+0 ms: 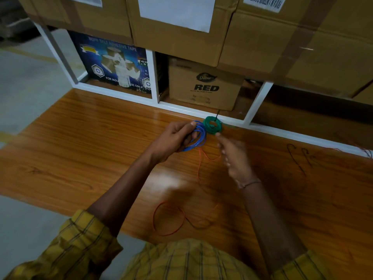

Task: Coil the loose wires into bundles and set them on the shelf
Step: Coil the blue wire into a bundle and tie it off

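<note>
My left hand (177, 138) grips a coil of blue wire (198, 138) above the wooden table (80, 154). A coiled green wire bundle (213, 125) lies just beyond it, near the white shelf frame (201, 112). My right hand (234, 156) is blurred, just right of the blue coil and below the green bundle; whether it holds anything cannot be told. A loose red wire (169, 219) runs from between my hands down the table and loops near my body.
Cardboard boxes (177, 27) sit on the upper shelf. Below stand a blue tape box (115, 63) and a brown box marked RED (205, 85). More thin wires (298, 156) lie on the table at the right. Grey floor (24, 81) lies to the left.
</note>
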